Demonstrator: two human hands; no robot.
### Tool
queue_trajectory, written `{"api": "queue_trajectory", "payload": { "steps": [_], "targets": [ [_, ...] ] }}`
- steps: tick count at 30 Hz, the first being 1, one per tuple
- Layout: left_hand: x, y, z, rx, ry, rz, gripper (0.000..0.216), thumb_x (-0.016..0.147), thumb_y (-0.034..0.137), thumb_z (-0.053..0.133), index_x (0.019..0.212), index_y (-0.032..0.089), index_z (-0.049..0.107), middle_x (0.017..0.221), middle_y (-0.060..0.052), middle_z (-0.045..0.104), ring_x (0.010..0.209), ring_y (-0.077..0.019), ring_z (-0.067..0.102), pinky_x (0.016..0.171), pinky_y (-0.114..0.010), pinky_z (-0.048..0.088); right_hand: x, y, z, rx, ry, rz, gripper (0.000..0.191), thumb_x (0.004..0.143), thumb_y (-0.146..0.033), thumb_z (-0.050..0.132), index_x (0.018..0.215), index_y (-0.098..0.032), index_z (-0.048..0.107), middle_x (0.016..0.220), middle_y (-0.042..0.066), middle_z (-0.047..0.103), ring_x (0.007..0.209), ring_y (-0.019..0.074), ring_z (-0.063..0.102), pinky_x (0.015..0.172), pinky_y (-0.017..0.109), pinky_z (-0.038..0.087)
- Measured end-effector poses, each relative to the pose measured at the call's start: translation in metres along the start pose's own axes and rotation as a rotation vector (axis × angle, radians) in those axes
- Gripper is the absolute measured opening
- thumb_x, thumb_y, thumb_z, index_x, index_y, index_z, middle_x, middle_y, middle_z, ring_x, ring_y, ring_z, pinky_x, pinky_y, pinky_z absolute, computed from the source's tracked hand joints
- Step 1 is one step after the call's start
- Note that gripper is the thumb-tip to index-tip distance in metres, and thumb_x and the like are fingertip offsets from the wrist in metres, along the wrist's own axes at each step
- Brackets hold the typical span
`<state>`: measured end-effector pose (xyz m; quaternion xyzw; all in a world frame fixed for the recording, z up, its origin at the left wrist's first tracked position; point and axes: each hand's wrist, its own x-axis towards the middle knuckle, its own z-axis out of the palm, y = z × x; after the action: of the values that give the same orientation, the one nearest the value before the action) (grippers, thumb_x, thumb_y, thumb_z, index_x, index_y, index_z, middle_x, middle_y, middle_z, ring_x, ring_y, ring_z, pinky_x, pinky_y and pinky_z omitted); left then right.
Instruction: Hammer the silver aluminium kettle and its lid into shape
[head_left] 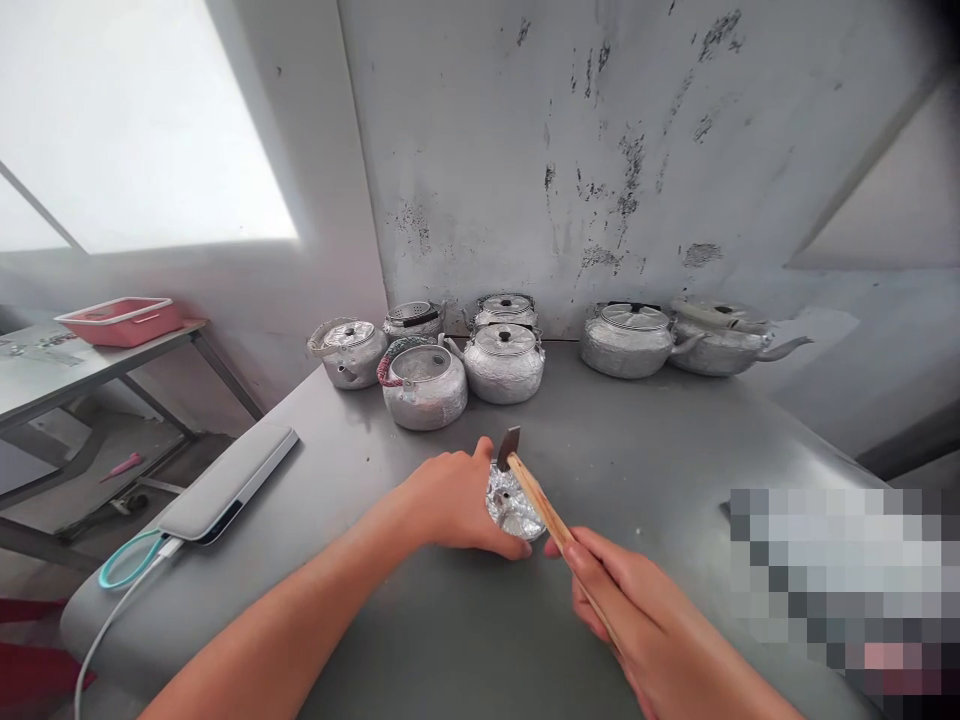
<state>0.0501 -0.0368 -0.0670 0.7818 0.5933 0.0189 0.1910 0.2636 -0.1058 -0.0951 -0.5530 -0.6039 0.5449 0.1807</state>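
Observation:
My left hand (459, 502) is closed around the edge of a dented, shiny metal lid (517, 515), with a small dark hole near its middle. The lid rests low over the grey table, and part of it is hidden by my fingers. In my right hand (619, 585) is a hammer (543, 502), gripped by its wooden handle. Its dark metal head is over the far edge of the lid; whether it touches cannot be made out. Beyond my hands stands an open-topped aluminium kettle (425, 400) with a red and green wrapped handle.
Several more kettles, such as a lidded one (504, 375) and a long-spouted one (720, 350), line the back of the table (637, 460) by the wall. A grey power bank (232, 485) with a white cable lies left. A pink basket (124, 322) sits on a side table. Something pixelated is at right.

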Motion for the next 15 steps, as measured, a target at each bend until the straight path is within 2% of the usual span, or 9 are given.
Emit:
{"api": "queue_trajectory", "payload": {
  "steps": [3,6,9,15],
  "targets": [
    [0.0001,-0.0001,-0.0006,-0.006,-0.004,-0.011,0.082,0.052,0.078,0.07,0.109,0.023,0.05,0.086,-0.005,0.068,0.082,-0.033,0.07,0.056,-0.033,0.044,0.0001,-0.0007,-0.0002,0.022,0.0,-0.016,0.046,0.103,-0.063,0.023,0.079,-0.026,0.034,0.07,-0.007,0.028,0.054,0.0109,0.019,0.042,0.023,0.023],
    [0.0004,-0.0009,-0.0007,-0.006,-0.008,0.004,0.08,0.053,0.078,0.069,0.108,0.023,0.049,0.089,-0.005,0.069,0.083,-0.0331,0.07,0.056,-0.033,0.044,-0.0006,-0.0001,-0.0005,0.033,-0.025,0.038,0.045,0.103,-0.063,0.025,0.079,-0.025,0.034,0.071,-0.007,0.031,0.053,0.01,0.021,0.041,0.023,0.023],
    [0.001,-0.0015,0.0002,0.016,0.008,0.02,0.079,0.053,0.08,0.068,0.105,0.024,0.048,0.088,-0.005,0.068,0.082,-0.0328,0.07,0.055,-0.033,0.043,-0.0006,0.0018,-0.0006,0.058,-0.024,0.016,0.044,0.104,-0.062,0.023,0.081,-0.026,0.034,0.072,-0.007,0.033,0.052,0.0094,0.024,0.042,0.022,0.027],
    [0.0015,-0.0015,0.0017,0.016,0.021,0.01,0.082,0.052,0.081,0.068,0.105,0.023,0.047,0.088,-0.006,0.068,0.083,-0.0334,0.069,0.053,-0.033,0.042,0.0004,0.0032,-0.0011,0.05,-0.005,-0.017,0.044,0.104,-0.061,0.023,0.081,-0.025,0.036,0.07,-0.007,0.033,0.052,0.0099,0.026,0.042,0.022,0.027]
  ]
}}
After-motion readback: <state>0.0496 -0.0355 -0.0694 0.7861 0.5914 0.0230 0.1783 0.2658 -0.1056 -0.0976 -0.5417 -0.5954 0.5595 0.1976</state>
